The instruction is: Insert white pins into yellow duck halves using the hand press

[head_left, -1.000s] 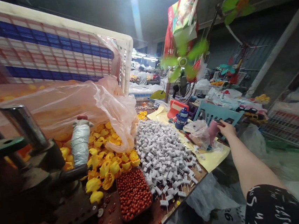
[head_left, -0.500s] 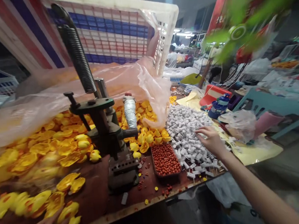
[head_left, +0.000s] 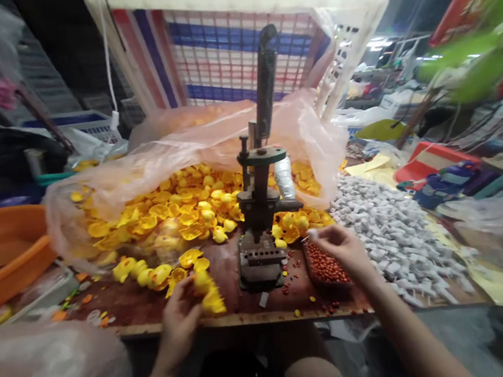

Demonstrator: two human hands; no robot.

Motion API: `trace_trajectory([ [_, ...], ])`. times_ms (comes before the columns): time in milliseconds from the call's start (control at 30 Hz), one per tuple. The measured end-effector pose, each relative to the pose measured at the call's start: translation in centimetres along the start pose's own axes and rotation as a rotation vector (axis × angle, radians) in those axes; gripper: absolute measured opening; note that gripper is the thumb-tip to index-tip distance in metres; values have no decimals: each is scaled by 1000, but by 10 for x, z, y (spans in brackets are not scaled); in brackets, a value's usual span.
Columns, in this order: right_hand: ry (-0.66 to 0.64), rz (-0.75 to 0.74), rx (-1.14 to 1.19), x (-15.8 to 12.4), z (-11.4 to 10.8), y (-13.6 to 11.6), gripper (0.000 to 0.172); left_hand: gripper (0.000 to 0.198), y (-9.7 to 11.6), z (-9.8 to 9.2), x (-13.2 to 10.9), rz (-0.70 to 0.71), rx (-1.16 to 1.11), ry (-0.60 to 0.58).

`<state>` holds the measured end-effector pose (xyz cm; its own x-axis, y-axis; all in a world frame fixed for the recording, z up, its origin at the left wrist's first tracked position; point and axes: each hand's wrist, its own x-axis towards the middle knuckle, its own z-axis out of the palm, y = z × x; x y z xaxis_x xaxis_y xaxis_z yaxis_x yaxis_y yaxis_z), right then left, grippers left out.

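My left hand (head_left: 182,313) is closed on a yellow plastic duck piece (head_left: 209,293) at the table's front edge, left of the black hand press (head_left: 260,259). Between the thumb and fingers of my right hand (head_left: 340,251) is a small white piece (head_left: 313,234), held over the tray of red beads (head_left: 328,267). Behind my left hand lie more yellow duck pieces (head_left: 159,275). A heap of small grey-white parts (head_left: 388,223) spreads to the right of my right hand.
A clear plastic bag (head_left: 175,139) full of yellow pieces lies behind the press, before a white crate (head_left: 233,0). An orange basin (head_left: 8,247) stands at the left. A red tray (head_left: 427,162) and a blue bottle (head_left: 444,185) are at the right.
The view has swung left. My left hand has lifted and now holds the yellow piece. My right hand has moved from the grey-white heap to above the bead tray with a white piece.
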<state>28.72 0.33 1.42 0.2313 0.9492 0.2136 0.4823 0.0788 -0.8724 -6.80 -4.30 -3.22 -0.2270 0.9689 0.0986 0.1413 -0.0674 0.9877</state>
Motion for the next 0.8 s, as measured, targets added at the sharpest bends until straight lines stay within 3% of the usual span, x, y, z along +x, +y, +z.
trace_trajectory([
  [67,-274,98,375,-35,50,-29,36,50,10,33,-7,-24,-259,-111],
  [100,-345,164,512,-50,72,-41,38,55,14,46,-9,-49,-348,-172],
  [200,-421,306,732,-79,106,-62,39,61,18,62,-13,-145,-517,-354],
  [367,-389,220,634,-87,94,-68,34,43,13,55,-14,-372,-708,-440],
  [467,-366,133,522,-89,89,-66,26,43,14,57,-15,-480,-750,-445],
  [667,-333,204,571,-96,98,-57,29,35,19,68,-21,-661,-895,-511],
  [800,-304,211,553,-98,102,-52,28,29,15,73,-28,-807,-1008,-466],
])
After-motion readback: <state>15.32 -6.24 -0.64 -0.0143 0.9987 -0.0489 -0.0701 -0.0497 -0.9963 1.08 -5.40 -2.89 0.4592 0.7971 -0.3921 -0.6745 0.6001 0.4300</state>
